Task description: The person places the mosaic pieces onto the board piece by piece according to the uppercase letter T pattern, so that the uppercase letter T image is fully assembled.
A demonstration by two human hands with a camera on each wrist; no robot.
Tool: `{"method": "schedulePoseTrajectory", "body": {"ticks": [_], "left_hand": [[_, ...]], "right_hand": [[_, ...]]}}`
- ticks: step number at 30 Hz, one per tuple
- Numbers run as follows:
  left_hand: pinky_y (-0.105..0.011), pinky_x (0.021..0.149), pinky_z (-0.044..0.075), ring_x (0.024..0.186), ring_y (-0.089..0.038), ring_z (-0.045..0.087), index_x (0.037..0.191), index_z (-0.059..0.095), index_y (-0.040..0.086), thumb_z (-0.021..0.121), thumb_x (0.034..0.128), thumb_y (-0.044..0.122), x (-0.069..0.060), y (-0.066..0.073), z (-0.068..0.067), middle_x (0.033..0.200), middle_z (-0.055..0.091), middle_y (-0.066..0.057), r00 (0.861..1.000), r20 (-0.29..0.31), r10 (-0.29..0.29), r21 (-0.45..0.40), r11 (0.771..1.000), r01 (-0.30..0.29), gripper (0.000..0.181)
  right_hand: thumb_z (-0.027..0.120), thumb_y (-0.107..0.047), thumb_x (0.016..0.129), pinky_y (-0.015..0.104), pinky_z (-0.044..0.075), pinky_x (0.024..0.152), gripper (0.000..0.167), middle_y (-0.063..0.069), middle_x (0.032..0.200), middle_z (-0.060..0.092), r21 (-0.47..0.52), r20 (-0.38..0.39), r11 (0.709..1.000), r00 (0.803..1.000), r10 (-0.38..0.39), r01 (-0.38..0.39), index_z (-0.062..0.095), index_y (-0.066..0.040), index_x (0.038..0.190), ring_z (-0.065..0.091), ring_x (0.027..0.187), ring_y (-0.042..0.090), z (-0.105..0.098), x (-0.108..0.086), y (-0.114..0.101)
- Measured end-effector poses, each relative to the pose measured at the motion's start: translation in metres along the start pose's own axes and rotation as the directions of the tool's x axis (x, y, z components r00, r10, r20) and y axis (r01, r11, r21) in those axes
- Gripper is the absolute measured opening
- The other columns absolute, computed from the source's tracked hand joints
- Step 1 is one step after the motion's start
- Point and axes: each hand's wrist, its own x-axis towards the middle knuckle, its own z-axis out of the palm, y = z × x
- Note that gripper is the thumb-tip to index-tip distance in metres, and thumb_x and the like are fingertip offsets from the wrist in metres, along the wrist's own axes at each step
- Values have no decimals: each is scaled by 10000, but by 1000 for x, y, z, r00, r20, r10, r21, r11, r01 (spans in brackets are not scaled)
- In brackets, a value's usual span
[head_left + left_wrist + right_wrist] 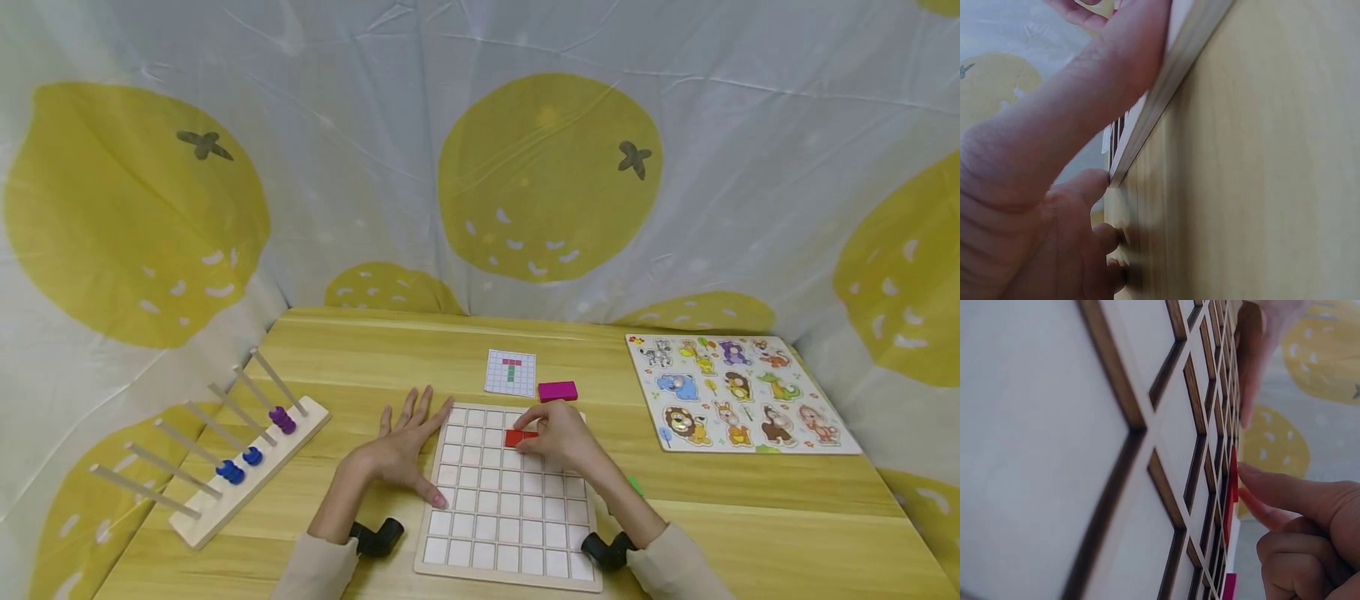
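Observation:
A wooden grid board (486, 527) with white square cells lies flat on the table. In one of its upper cells sits a red square tile (514, 438). Just to the right of it, the thumb and index finger of my right hand (561, 435) pinch a second red tile (530, 434); the right wrist view shows the thumb (1279, 490) against red at the board's surface. My left hand (396, 454) is spread along the board's left edge, its thumb on the edge and its other fingers reaching onto the table beside the upper left corner.
Behind the board lie a pattern card (490, 379) showing a T shape and a magenta block (558, 391). Something green (636, 485) is partly hidden by the right forearm. At left stands a peg rack (213, 518) with blue and purple beads; at right, an animal puzzle (720, 446).

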Motion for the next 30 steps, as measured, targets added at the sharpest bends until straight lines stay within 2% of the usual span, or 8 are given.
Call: {"method": "schedulePoseTrajectory", "body": {"ticks": [7,17,23,30], "left_hand": [[-727,1220,-152,1581,-449,-200,1678,62,171,975,592,499,0,0,0,1713,-171,-226,1000,-2,2,0,1000,-2,1457],[-730,1218,-153,1580,-449,-204,1679,61,173,974,595,500,1,0,0,1713,-175,-225,1000,2,6,-3,1000,-6,1455],[-734,1218,-143,1579,-461,-194,1678,56,164,974,591,504,1,-1,0,1710,-170,-237,1000,-1,7,5,1000,-7,1463],[-737,1215,-145,1577,-458,-202,1678,53,163,973,595,503,0,0,0,1710,-176,-233,1000,7,6,-4,1000,-6,1461]], "right_hand": [[891,-44,767,220,194,520,198,-40,550,289,-2,11,1000,1000,-6,6,834,-127,937,251,556,126,-2,4,6],[899,-57,764,230,180,523,208,-42,543,279,38,51,999,999,-12,10,845,-122,953,220,555,135,-4,6,6],[859,-131,838,219,227,515,260,-38,560,260,65,112,995,990,-83,76,806,-80,1087,219,550,130,-24,-4,17],[826,-156,875,213,238,476,342,-51,581,233,98,135,995,990,-29,16,755,-48,1191,205,532,108,-58,-32,41]]}}
